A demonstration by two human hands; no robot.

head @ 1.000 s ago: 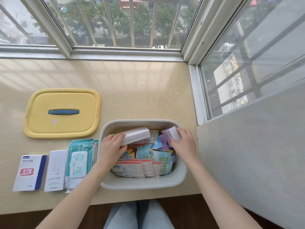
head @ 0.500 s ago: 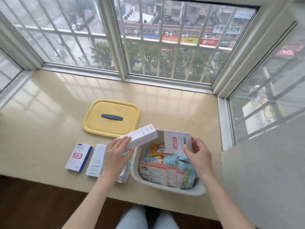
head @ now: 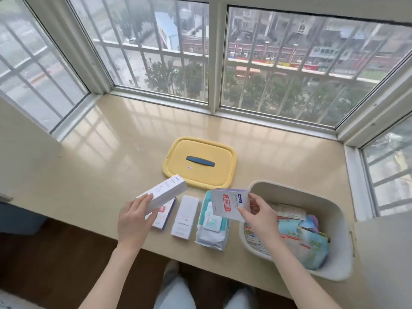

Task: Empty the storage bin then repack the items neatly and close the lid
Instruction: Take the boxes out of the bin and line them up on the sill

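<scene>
On the window-ledge worktop (head: 111, 157): that was where the whole job sat, beige and glossy, hemmed by barred windows on three sides.
Storage bin (head: 334, 210): off-white, open-topped, sat at the right end of the worktop near the front edge, and it was far from empty!
Bin contents (head: 310, 241): colourful sachets and printed packets lay jumbled inside, with a pale card (head: 289, 211) towards the back.
Lid (head: 200, 162): yellow with a dark blue handle, lay flat on the worktop behind the row of items, apart from the bin.
Left hand (head: 133, 219): it was clasped around one end of a long white box (head: 166, 192), held tilted above the left end of the row.
Right hand (head: 256, 214): fingers pinched the edge of a flat white box with red print (head: 229, 204), lifted up between the bin and the wipes.
Row on the worktop: a white box with red mark and blue edge (head: 162, 216), partly under the long box; next a plain white box (head: 185, 217); then a teal pack of wet wipes (head: 213, 221), just beside the bin.
Spacing: the two lying boxes were close but apart; whether the wipes touched the bin could not be told.
Below the edge: dark floor and light trouser legs (head: 174, 293).
</scene>
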